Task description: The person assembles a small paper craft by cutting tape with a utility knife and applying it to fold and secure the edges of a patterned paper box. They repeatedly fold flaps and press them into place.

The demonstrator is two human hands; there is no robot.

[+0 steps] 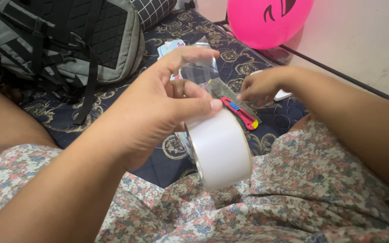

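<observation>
**Wide tape roll held over the lap, a strip drawn across to the other hand**

The roll of tape [220,150] is broad and pale, a smooth glossy drum with a cardboard-coloured edge just showing at its rim. It hangs above the floral-print dress [266,202], a thin crumpled cloth in small pink and grey flowers. A clear strip of tape [201,72] rises from the roll, shiny and slightly wrinkled, so the bed beneath shows through it.

The left hand [158,108] has its grip clamped on the roll: the thumb presses the top of the drum and the fingers curl behind, while the forefinger reaches up along the loose strip. The roll sits just below and to the right of that palm. The right hand [260,85] has its fingertips pinched together near the strip's far side; whether they actually hold the tape I cannot tell.

Between the hands, on the navy quilted bedspread [244,58] with gold scrollwork, lies a red box cutter [240,112] with a blue slider. A grey backpack [64,40] and a pink balloon [266,22] lie farther off.
</observation>
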